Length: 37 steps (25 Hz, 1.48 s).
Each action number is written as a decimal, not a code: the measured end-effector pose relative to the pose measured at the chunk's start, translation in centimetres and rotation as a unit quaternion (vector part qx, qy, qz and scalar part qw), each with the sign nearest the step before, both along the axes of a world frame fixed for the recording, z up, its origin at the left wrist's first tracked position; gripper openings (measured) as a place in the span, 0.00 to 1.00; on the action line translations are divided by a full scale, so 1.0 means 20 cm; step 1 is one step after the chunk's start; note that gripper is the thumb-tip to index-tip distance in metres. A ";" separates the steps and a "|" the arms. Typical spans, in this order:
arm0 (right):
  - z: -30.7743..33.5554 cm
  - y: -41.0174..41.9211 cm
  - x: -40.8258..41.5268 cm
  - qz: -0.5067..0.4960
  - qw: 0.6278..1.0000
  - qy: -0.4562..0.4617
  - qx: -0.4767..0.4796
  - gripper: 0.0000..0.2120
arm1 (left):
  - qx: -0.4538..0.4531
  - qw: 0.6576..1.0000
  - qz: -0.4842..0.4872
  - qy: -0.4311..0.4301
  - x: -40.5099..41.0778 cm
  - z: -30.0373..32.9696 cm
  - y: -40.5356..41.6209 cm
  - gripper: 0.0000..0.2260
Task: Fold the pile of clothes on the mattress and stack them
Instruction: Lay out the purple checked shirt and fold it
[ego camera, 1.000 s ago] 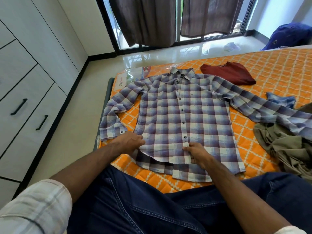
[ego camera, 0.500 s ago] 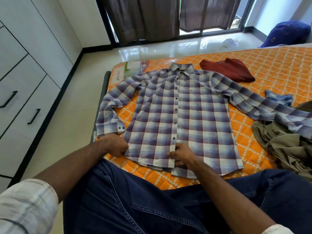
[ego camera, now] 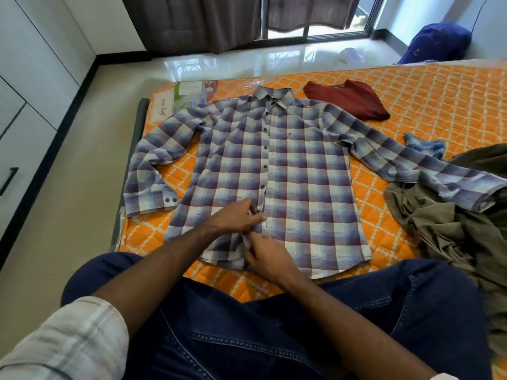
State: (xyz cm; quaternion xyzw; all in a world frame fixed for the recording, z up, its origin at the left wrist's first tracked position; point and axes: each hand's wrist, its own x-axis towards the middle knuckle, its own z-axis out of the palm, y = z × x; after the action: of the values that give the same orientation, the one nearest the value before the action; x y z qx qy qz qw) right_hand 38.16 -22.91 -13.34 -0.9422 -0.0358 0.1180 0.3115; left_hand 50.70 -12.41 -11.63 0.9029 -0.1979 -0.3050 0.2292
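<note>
your left hand (ego camera: pixel 236 219) and right hand (ego camera: pixel 267 255) pinch the plaid shirt (ego camera: pixel 296 171) placket, lower centre; maroon garment (ego camera: pixel 348 101) upper right.

Clothes (ego camera: pixel 277 165) on orange mattress (ego camera: pixel 428 94)

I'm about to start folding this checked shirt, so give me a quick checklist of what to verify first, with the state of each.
1. Checked shirt lies flat, front up, on the mattress: ok.
2. Placket closed at the hem: cannot tell; left hand and right hand pinch the fabric there.
3. Left-side sleeve on the mattress: not ok, its cuff reaches the edge.
4. Other sleeve free: not ok, it lies over the olive pile.
5. Folded maroon garment clear of the shirt: ok.
</note>
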 end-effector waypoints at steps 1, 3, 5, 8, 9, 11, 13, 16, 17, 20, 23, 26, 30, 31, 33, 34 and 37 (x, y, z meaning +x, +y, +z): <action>0.00 0.00 0.00 0.013 1.000 0.009 -0.018 0.12 | -0.001 1.000 -0.001 -0.023 -0.01 -0.02 -0.01 0.13; 0.00 -0.05 0.01 -0.006 0.998 0.052 0.017 0.15 | -0.001 0.997 -0.010 -0.072 -0.02 -0.08 0.00 0.08; -0.01 -0.15 0.06 -0.070 0.994 0.064 0.062 0.13 | -0.007 0.996 -0.016 -0.091 -0.02 -0.11 0.02 0.06; -0.03 -0.26 0.14 -0.154 0.987 0.035 0.031 0.06 | -0.018 0.996 -0.013 -0.088 -0.02 -0.11 0.02 0.06; -0.05 -0.26 0.17 -0.171 0.985 0.024 0.018 0.07 | -0.019 0.996 -0.015 -0.086 -0.02 -0.10 0.02 0.06; -0.07 -0.22 0.22 -0.188 0.982 0.013 -0.014 0.13 | -0.019 0.996 -0.025 -0.079 -0.02 -0.10 0.01 0.07; -0.09 -0.17 0.26 -0.198 0.978 0.009 -0.058 0.17 | -0.016 0.996 -0.031 -0.077 -0.02 -0.11 0.01 0.08; -0.12 -0.15 0.30 -0.198 0.975 0.004 -0.101 0.16 | -0.005 0.997 -0.034 -0.070 -0.01 -0.13 0.00 0.08; -0.12 -0.15 0.30 -0.195 0.975 0.006 -0.103 0.14 | -0.001 0.997 -0.037 -0.062 0.00 -0.13 -0.01 0.07; -0.09 -0.23 0.29 -0.222 0.974 0.038 -0.004 0.06 | 0.005 0.998 -0.034 -0.061 0.01 -0.14 -0.02 0.08; -0.05 -0.38 0.27 -0.256 0.937 0.129 0.200 0.05 | 0.001 0.994 -0.001 -0.108 0.01 -0.14 -0.05 0.06; -0.04 -0.46 0.24 -0.284 0.886 0.169 0.324 0.03 | -0.013 0.989 0.029 -0.146 -0.01 -0.15 -0.09 0.06; -0.10 -0.42 0.23 -0.309 0.883 0.127 0.331 0.04 | -0.019 0.987 0.050 -0.154 -0.02 -0.20 -0.12 0.06; -0.11 -0.41 0.23 -0.314 0.883 0.119 0.328 0.05 | -0.023 0.987 0.056 -0.151 -0.02 -0.20 -0.12 0.06; -0.13 -0.39 0.25 -0.331 0.878 0.102 0.330 0.05 | -0.037 0.989 0.070 -0.128 0.00 -0.20 -0.12 0.04; -0.13 -0.37 0.27 -0.339 0.877 0.094 0.328 0.05 | -0.043 0.990 0.079 -0.110 0.01 -0.20 -0.12 0.04; -0.13 -0.32 0.32 -0.344 0.882 0.089 0.310 0.04 | -0.072 0.989 0.114 -0.056 0.04 -0.18 -0.11 0.04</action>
State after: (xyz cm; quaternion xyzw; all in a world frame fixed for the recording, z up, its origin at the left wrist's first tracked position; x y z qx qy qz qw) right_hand 44.52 -29.40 -15.86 -0.7363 0.2834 0.0698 0.6105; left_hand 51.41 -14.59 -15.32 0.9165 -0.1271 -0.2109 0.3152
